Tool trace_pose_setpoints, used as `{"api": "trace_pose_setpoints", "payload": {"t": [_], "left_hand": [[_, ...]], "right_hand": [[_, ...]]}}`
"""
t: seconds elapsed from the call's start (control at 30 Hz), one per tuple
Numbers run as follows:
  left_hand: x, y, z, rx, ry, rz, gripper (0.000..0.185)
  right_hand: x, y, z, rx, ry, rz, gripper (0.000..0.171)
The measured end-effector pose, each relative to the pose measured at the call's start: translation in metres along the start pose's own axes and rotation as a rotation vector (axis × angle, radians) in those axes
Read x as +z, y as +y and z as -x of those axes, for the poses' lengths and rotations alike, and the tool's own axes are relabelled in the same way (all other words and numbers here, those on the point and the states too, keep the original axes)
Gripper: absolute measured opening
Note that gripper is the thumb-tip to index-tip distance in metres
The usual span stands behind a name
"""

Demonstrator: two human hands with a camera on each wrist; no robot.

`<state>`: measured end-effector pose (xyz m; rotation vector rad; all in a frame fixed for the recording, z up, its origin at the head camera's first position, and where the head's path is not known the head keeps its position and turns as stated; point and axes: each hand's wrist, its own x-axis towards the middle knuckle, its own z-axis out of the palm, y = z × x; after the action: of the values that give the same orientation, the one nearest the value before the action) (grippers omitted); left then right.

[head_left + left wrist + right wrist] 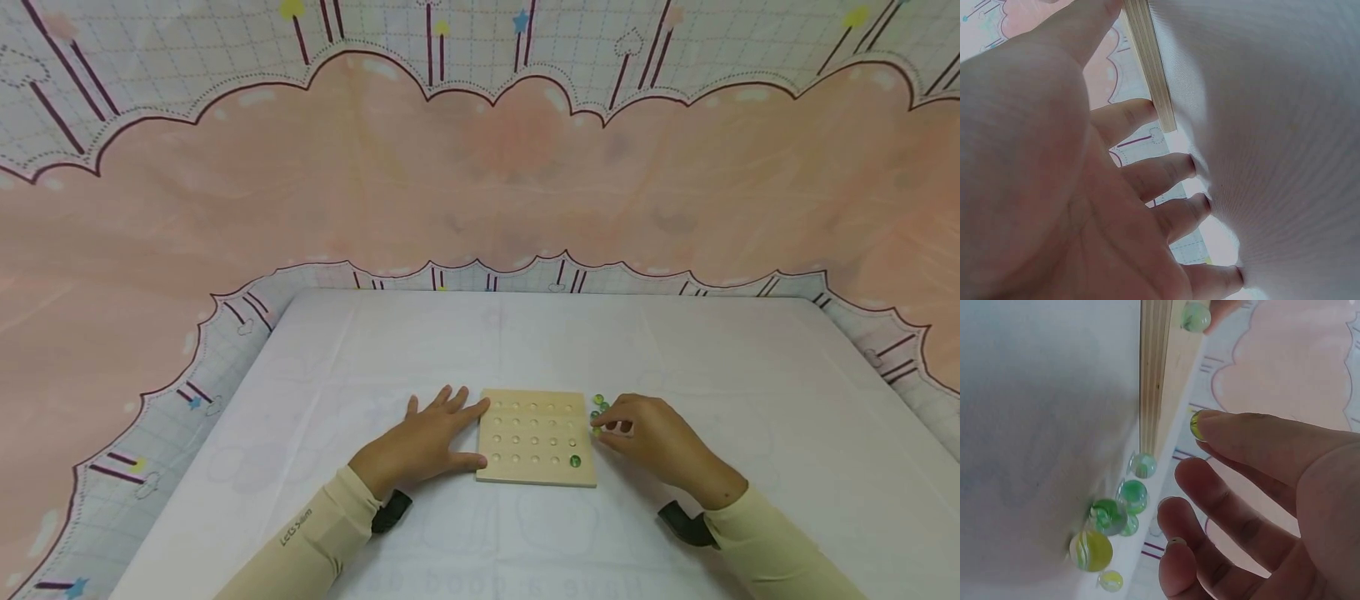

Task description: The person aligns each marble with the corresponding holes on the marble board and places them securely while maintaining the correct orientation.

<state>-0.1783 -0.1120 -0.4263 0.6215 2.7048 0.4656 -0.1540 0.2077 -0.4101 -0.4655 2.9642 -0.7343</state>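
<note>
A pale wooden board (pixel 525 429) with rows of round hollows lies flat on the white cloth. One green marble (pixel 575 461) sits in its near right corner hollow. My left hand (pixel 420 437) has its fingers spread, with thumb and index fingertip against the board's left side and the other fingertips on the cloth. Beside the right edge, my right hand (pixel 660 437) pinches a yellow-green marble (pixel 1195 427) between thumb and index finger. Its other fingers curl loosely below, in the right wrist view. Loose marbles, among them a yellow one (pixel 1092 551) and a green one (pixel 1109 516), lie nearby.
White cloth (pixel 337 358) covers the table around the board. Beyond its far edge hangs or lies a peach sheet (pixel 480 200) with a cloud outline. A dark band (pixel 392 511) is at the left wrist and another (pixel 686 525) at the right.
</note>
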Motion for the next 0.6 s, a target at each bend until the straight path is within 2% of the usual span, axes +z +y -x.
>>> {"api": "trace_pose_setpoints", "payload": {"t": [0.6], "left_hand": [[0.0008,0.0000,0.0005,0.017,0.009,0.004,0.085]], "right_hand": [[0.0090,-0.0072,-0.0072,-0.028,-0.009,-0.019,0.014]]}}
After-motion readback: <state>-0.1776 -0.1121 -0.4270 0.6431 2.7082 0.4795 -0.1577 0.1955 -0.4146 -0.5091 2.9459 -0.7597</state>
